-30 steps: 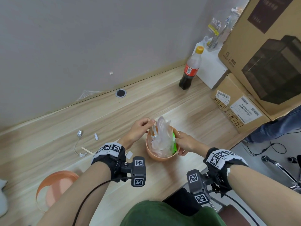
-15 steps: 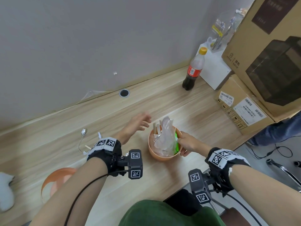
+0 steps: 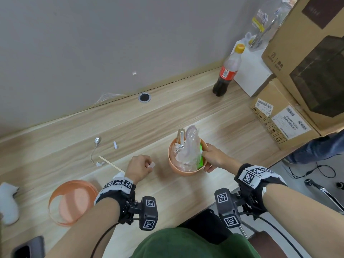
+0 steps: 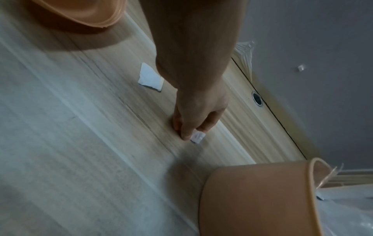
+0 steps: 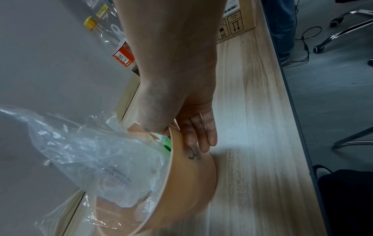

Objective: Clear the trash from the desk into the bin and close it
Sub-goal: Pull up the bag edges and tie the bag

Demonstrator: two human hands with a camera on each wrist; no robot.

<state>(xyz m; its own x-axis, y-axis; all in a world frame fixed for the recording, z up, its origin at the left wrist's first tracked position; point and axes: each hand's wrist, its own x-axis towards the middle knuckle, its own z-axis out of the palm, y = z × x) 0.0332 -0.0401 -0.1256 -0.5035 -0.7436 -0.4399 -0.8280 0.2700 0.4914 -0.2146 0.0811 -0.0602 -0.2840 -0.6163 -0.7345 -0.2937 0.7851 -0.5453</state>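
Note:
A small orange bin (image 3: 183,169) stands on the wooden desk (image 3: 167,112), stuffed with a clear plastic bag (image 3: 188,149), wooden sticks (image 3: 180,135) and green packaging. My right hand (image 3: 214,158) grips its right rim, thumb inside and fingers (image 5: 203,135) on the outer wall (image 5: 193,180). Left of the bin, my left hand (image 3: 140,165) pinches a small white scrap (image 3: 151,165), seen low over the desk in the left wrist view as the scrap (image 4: 197,137). The orange lid (image 3: 71,201) lies at the near left.
Loose trash lies on the desk: a wooden stick (image 3: 111,164), a foil-tipped wire (image 3: 95,149), a white clip (image 3: 115,145), a white paper piece (image 4: 150,78). A cola bottle (image 3: 226,73), a white box and cardboard boxes (image 3: 279,116) fill the right. A phone (image 3: 28,248) lies near left.
My left hand left the bin's top, swung left and back toward me, and closed its fingers on the white scrap. My right hand stayed on the bin's rim.

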